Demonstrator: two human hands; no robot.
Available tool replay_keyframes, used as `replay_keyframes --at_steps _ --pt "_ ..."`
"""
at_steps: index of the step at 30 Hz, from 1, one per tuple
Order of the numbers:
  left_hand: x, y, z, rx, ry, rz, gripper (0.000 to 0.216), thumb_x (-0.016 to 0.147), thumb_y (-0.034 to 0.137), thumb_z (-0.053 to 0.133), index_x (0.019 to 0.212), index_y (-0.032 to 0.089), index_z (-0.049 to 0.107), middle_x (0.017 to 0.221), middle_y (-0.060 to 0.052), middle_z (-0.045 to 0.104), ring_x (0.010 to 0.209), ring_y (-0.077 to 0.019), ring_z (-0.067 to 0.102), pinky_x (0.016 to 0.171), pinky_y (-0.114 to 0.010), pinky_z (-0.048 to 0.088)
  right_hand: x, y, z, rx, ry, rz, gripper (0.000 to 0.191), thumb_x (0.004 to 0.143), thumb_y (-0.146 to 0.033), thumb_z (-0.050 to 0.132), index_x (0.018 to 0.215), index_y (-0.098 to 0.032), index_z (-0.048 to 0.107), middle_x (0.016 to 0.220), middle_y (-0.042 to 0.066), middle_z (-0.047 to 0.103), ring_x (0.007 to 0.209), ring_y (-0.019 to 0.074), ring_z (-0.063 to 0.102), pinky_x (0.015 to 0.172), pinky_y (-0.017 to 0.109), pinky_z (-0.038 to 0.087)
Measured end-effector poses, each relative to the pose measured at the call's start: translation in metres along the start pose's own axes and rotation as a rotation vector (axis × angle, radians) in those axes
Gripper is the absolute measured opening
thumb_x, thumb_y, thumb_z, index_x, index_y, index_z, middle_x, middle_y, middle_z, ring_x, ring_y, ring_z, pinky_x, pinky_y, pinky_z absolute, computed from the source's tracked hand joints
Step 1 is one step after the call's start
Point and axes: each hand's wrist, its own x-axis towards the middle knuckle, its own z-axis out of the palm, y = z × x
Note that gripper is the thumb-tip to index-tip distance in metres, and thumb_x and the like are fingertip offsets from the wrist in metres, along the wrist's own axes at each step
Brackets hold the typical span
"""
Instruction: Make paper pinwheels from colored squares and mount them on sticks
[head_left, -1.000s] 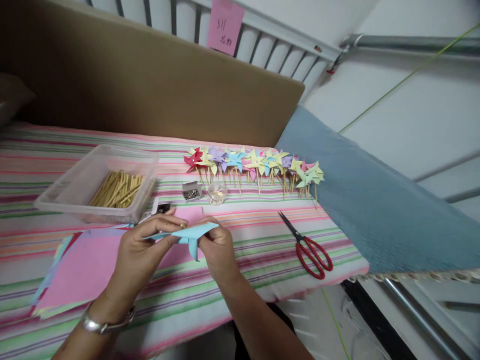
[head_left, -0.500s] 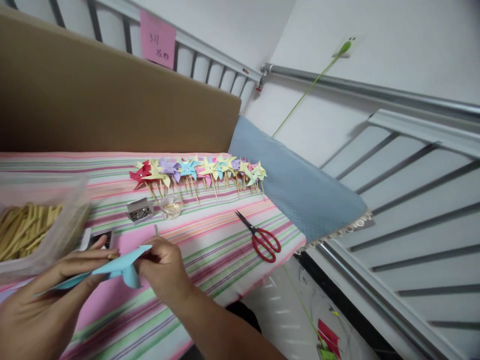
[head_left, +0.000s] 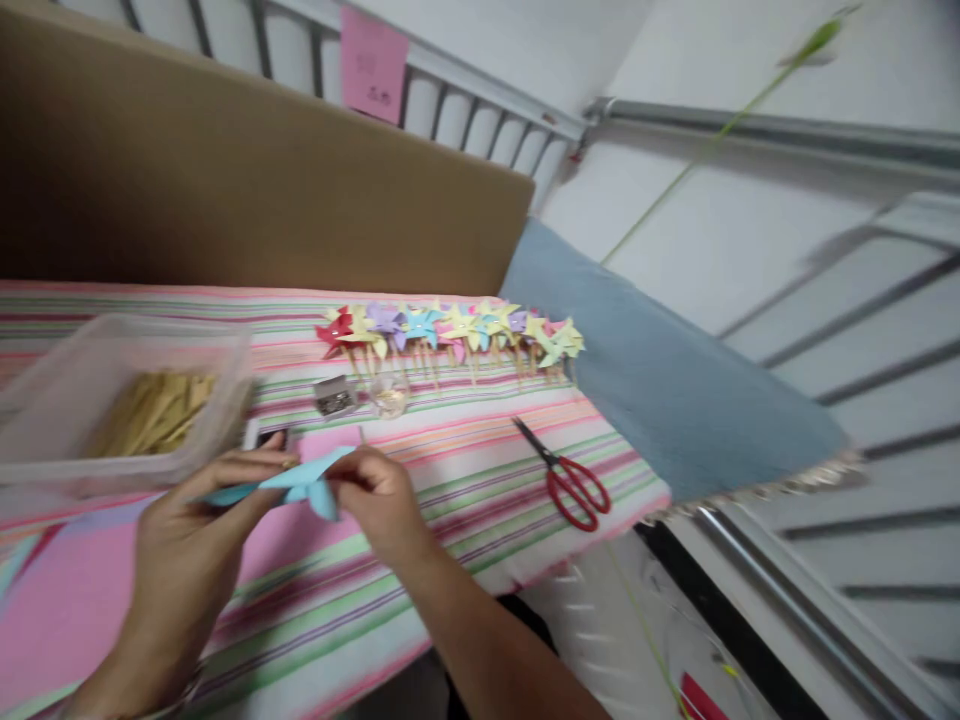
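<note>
A light blue paper pinwheel [head_left: 304, 482], its blades curled, is held between both hands above the striped cloth. My left hand [head_left: 199, 530] grips its left side between thumb and fingers. At its right tip, my right hand [head_left: 379, 500] pinches the paper with fingers closed. Pink paper [head_left: 82, 610] lies beneath the hands. Just beyond them stand a small grey box of metal bits [head_left: 336, 398] and a round clear dish [head_left: 390, 396] with tiny pieces in it. Whether a pin is in my right fingers is hidden.
Several finished pinwheels on sticks [head_left: 457, 325] lie in a row at the back. Red-handled scissors [head_left: 574, 490] rest toward the right edge. A clear plastic bin [head_left: 225, 400] of wooden sticks stands at left, before a cardboard panel [head_left: 262, 190].
The view has swung left, so the scene shifts rightward and more of the bin shows. Both hands keep hold of the blue paper in nearly the same pose.
</note>
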Motion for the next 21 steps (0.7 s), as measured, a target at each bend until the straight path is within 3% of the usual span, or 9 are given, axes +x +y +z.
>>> replay_keyframes --at_steps 2,5,7,18,21 --pt "0.005 0.008 0.003 -0.152 0.058 -0.109 0.011 0.066 0.017 0.074 0.073 0.019 0.066 0.083 -0.001 0.069 0.088 -0.0193 0.064 0.082 -0.032 0.049 0.002 -0.001 -0.006 -0.071 -0.016 0.054 0.011 0.065 -0.021 0.068 0.075 -0.021 0.072 0.074 0.0 0.066 0.069 0.0141 0.059 0.066 0.026 0.048" --pt "0.014 0.013 0.003 -0.309 0.152 -0.218 0.017 0.063 0.018 0.075 0.074 0.017 0.063 0.07 0.003 0.064 0.062 -0.0109 0.058 0.06 -0.024 0.047 0.006 -0.001 -0.012 -0.258 -0.028 0.066 0.002 0.064 -0.019 0.068 0.066 -0.019 0.069 0.063 -0.001 0.061 0.063 0.0125 0.055 0.06 0.024 0.045" --pt "0.018 0.015 0.0 -0.355 0.188 -0.278 0.024 0.061 0.017 0.076 0.079 0.017 0.062 0.068 0.003 0.063 0.06 -0.01 0.057 0.058 -0.023 0.044 0.007 -0.001 -0.013 -0.34 -0.064 0.064 0.004 0.066 -0.022 0.068 0.065 -0.019 0.068 0.059 -0.002 0.058 0.059 0.0121 0.052 0.055 0.023 0.042" --pt "0.019 0.013 -0.004 -0.507 0.186 -0.383 0.031 0.061 0.014 0.077 0.088 0.019 0.063 0.069 0.006 0.063 0.064 -0.0077 0.055 0.06 -0.021 0.041 0.001 0.004 -0.006 -0.394 -0.143 0.162 0.009 0.066 -0.025 0.067 0.064 -0.018 0.063 0.059 -0.003 0.056 0.057 0.0114 0.049 0.056 0.025 0.038" --pt "0.019 0.017 -0.006 -0.518 0.132 -0.411 0.031 0.064 0.014 0.075 0.092 0.019 0.063 0.073 0.005 0.065 0.07 -0.0077 0.056 0.066 -0.021 0.043 0.001 0.002 -0.007 -0.381 -0.138 0.179 0.007 0.067 -0.024 0.065 0.064 -0.018 0.063 0.06 -0.002 0.057 0.057 0.0123 0.049 0.056 0.026 0.038"
